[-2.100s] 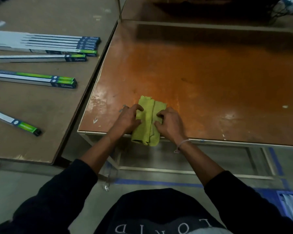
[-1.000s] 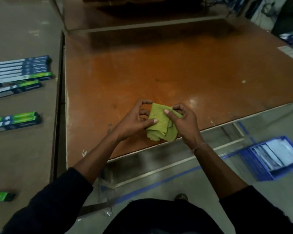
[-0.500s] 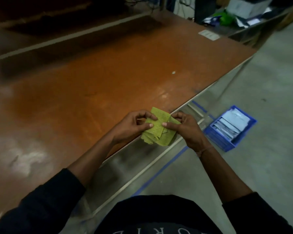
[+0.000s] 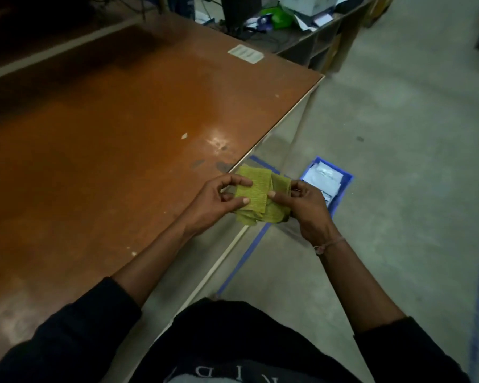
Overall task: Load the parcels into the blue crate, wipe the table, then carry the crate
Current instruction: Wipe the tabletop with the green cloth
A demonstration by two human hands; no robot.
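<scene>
Yellow-green cloth sits folded between our left hand and right hand (thumbs and fingertips pinching it); below, the brown table. Beyond, the blue crate rests on grey floor.

Dark sleeves pushed up both forearms, a thin pale string bracelet on the right wrist, a dark top with pale lettering below it.

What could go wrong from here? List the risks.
1. Both hands, left and right, pinch the cloth; neither is free to lift the crate.
2. The crate sits on the floor by the table corner, so it may be a trip hazard.
3. Loosely piled parcels might slide when carried.
</scene>
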